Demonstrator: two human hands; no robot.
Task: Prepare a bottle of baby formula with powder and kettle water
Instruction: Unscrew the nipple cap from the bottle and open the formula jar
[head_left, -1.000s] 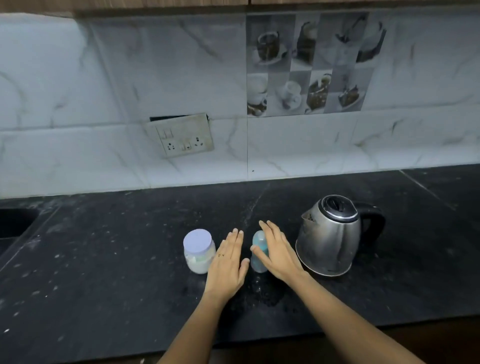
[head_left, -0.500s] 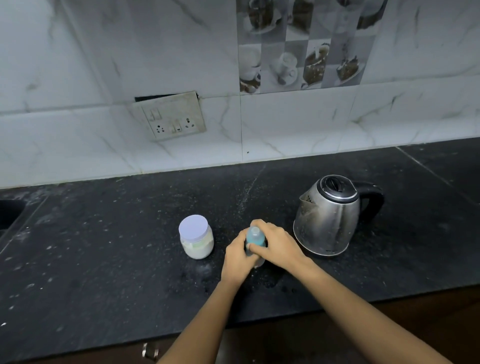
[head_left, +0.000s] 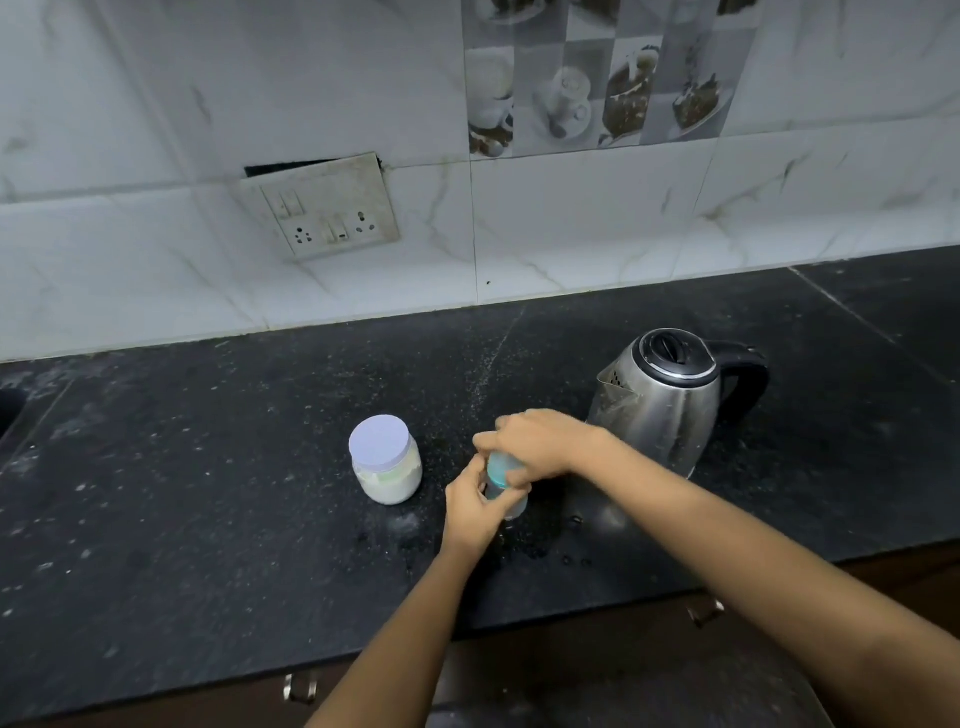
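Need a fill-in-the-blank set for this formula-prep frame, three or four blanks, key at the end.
The powder jar stands to the ____ of the baby bottle.
The kettle has a ____ handle.
The jar's lid is ____ (on/off).
The left hand and the right hand both grip the baby ____.
Missing: left; black; on; bottle.

Both bare: left hand (head_left: 475, 506), right hand (head_left: 535, 441); likewise bare: left forearm (head_left: 405, 639), right forearm (head_left: 727, 540).
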